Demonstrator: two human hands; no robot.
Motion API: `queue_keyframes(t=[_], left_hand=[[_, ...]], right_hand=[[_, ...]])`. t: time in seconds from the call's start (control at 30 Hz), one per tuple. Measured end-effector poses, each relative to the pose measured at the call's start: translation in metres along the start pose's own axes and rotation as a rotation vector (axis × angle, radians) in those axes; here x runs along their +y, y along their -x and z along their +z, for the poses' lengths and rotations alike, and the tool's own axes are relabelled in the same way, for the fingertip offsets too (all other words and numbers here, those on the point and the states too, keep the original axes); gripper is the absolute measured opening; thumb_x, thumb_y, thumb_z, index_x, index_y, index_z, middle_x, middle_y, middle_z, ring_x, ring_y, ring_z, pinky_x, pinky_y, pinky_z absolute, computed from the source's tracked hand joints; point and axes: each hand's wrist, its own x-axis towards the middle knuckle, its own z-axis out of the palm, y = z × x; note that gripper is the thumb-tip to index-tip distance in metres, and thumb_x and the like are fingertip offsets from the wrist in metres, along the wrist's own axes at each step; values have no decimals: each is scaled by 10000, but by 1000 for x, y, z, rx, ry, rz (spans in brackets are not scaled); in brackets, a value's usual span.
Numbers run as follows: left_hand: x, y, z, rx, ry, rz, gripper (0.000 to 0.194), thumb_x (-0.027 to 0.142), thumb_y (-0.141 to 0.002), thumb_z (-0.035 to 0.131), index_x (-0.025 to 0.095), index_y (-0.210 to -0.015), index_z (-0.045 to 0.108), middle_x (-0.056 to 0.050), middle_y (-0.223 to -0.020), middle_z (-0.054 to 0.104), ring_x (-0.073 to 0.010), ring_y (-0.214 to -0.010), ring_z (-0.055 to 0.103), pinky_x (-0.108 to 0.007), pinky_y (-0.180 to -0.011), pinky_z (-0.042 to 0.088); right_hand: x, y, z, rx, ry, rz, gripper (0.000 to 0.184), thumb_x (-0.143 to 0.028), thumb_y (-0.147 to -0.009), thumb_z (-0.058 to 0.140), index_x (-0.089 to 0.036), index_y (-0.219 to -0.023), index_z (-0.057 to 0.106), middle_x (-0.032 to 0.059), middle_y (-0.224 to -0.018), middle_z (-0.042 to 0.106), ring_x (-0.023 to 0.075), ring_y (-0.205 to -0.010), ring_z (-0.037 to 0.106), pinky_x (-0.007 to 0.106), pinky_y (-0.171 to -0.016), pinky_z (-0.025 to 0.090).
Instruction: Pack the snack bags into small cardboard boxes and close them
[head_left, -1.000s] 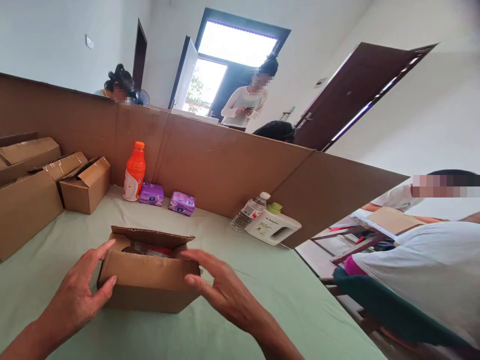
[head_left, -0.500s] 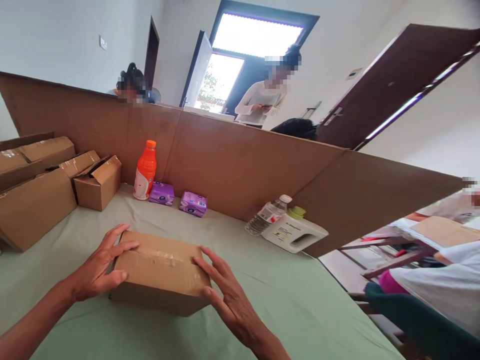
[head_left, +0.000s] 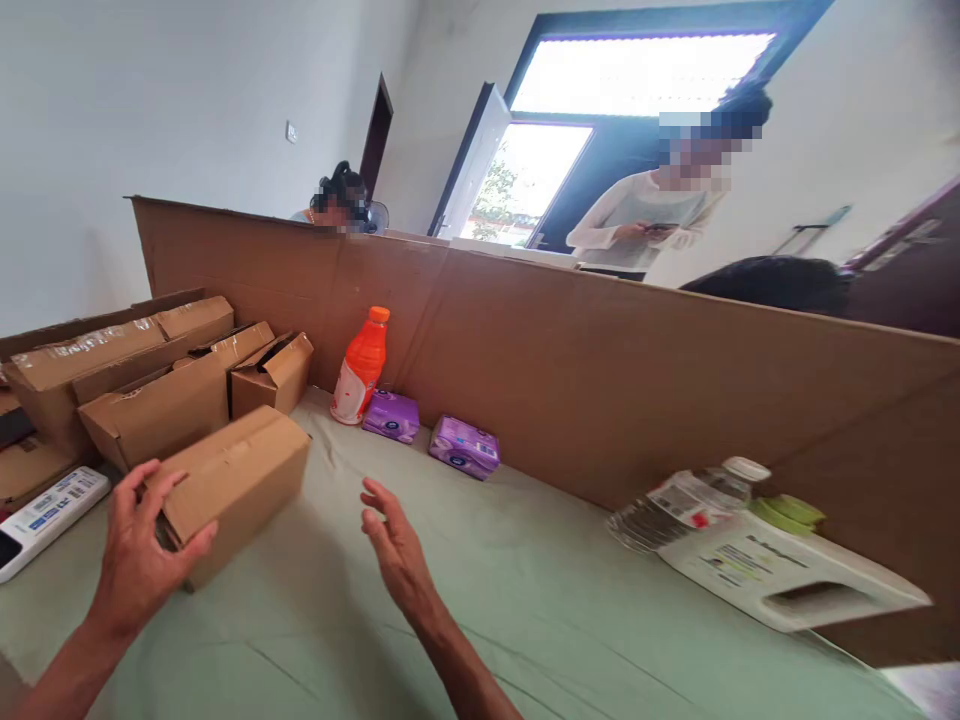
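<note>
My left hand (head_left: 139, 550) grips the near end of a closed small cardboard box (head_left: 240, 475), held slightly tilted over the green table cover (head_left: 525, 600) at the left. My right hand (head_left: 397, 550) hovers to the right of the box with fingers stretched out, touching nothing. An orange bottle (head_left: 362, 365) stands at the cardboard partition, with two purple packets (head_left: 392, 415) (head_left: 465, 447) lying beside it.
Several cardboard boxes (head_left: 150, 390) are stacked at the left, with a white device (head_left: 45, 515) lying in front. A brown cardboard partition (head_left: 600, 370) runs along the table's far side. A clear water bottle (head_left: 686, 497) and a white jug (head_left: 780, 575) lie at the right. People are behind the partition.
The box's flaps went shut, then my left hand carried the box leftward toward the stacked boxes. My right hand let go of it. The view swung left.
</note>
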Motion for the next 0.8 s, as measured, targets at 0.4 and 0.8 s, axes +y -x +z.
queue_keyframes(t=[0.4, 0.8], left_hand=[[-18, 2, 30, 201, 65, -290, 1017, 592, -883, 637, 190, -1625, 68, -236, -1686, 55, -437, -1571, 69, -684, -1228, 202], [9, 34, 60, -192, 76, 137, 407, 456, -950, 488, 260, -1293, 587, -138, -1406, 551, -350, -1276, 548, -584, -1099, 445]], right_hand=[[35, 47, 60, -84, 329, -182, 384, -200, -916, 517, -196, -1265, 678, 181, -1446, 585, 310, -1344, 567, 550, -1099, 498], [-11, 28, 54, -263, 502, -144, 296, -159, -878, 633, -167, -1170, 684, 144, -1410, 614, 273, -1295, 576, 454, -1096, 467]])
